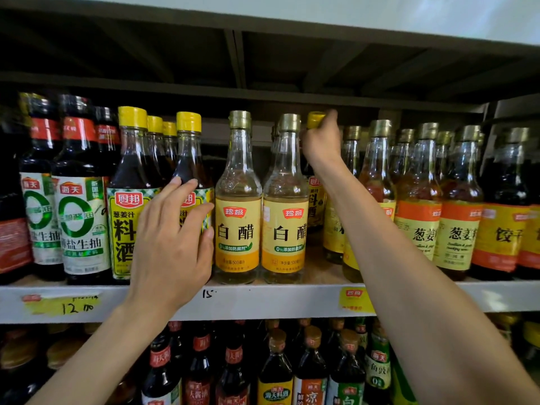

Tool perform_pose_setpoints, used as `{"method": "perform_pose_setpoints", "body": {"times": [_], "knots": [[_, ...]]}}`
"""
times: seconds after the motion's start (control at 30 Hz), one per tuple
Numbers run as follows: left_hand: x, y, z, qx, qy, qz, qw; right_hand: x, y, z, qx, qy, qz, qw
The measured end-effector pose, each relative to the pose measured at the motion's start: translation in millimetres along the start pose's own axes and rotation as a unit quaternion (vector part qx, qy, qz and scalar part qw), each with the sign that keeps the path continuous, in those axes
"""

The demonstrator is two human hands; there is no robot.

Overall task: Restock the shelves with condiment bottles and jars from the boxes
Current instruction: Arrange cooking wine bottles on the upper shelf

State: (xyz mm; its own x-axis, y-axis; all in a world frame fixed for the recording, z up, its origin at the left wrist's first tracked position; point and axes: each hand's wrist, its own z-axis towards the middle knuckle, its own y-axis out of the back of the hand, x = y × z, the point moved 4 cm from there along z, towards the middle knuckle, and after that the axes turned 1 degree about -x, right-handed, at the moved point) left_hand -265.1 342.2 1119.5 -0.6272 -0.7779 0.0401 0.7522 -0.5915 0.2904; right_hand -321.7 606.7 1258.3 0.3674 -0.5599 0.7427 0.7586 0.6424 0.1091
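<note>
A pale grey shelf [263, 302] runs just below the left hand [172, 238]. Its front edge bears a yellow price tag [62, 306] down-left of that hand and a yellow label [355, 299] below the right hand [321, 138]. Above both hands a dark upper shelf [263, 54] lies in shadow, with a pale wall [409, 13] higher still.

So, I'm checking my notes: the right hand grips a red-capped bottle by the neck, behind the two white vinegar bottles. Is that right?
Not quite: the cap is yellow, not red. In the head view the right hand grips the yellow-capped bottle by the neck, behind the two white vinegar bottles.
</note>
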Motion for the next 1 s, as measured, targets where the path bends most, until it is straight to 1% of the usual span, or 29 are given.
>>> {"method": "perform_pose_setpoints", "body": {"times": [0.2,0.37,0.5,0.6,0.77,0.83,0.9,0.97,1.0], "knots": [[-1,-4,0,0.000,0.002,0.000,1.000,24,16,-17,-0.009,0.084,0.073,0.994],[-1,-6,0,0.000,0.004,0.006,1.000,43,27,-35,-0.027,0.160,0.092,0.983],[-1,-5,0,-0.008,0.005,0.014,1.000,62,37,-45,-0.059,0.220,0.102,0.968],[0,-7,1,-0.009,0.005,0.017,1.000,79,45,-51,-0.083,0.253,0.110,0.958],[-3,-5,0,-0.010,0.004,0.009,1.000,106,58,-68,-0.101,0.302,0.127,0.940],[-11,1,12,-0.033,-0.008,-0.017,0.999,115,64,-75,-0.110,0.323,0.130,0.931],[-33,6,40,-0.048,-0.041,-0.078,0.995,123,69,-82,-0.116,0.337,0.134,0.924],[-62,9,84,-0.038,-0.055,-0.155,0.986,129,74,-87,-0.122,0.348,0.143,0.918],[-75,8,108,-0.023,-0.043,-0.187,0.981,132,77,-90,-0.128,0.353,0.150,0.915]]}}
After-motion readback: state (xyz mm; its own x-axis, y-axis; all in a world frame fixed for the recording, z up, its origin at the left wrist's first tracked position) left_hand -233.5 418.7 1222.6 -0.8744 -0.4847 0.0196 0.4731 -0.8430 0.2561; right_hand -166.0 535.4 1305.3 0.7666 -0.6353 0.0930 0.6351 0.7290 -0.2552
